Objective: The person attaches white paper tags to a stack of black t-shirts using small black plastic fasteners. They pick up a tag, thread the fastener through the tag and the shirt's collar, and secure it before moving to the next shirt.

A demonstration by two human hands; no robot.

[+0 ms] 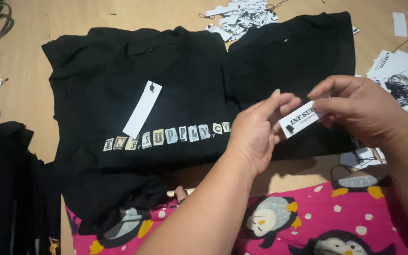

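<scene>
White rectangular paper tag point(301, 118) pinched between fingers of my left hand point(256, 130) and right hand point(355, 111), above black folded shirt point(133, 94) carrying another white tag point(141, 108); loose tags pile point(242, 16) beyond.

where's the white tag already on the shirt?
Head view, left of centre: the white tag lies on the left black shirt, just above its printed lettering, left of both hands.

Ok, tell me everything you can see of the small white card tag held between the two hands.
The small white card tag is a narrow rectangle of stiff paper with dark print on its face and a dark spot, maybe a punched hole or string end, at its lower left end. It tilts up to the right, above the black folded shirts. The left hand pinches its left end with its fingertips; the right hand grips its right end, hiding that part.
</scene>
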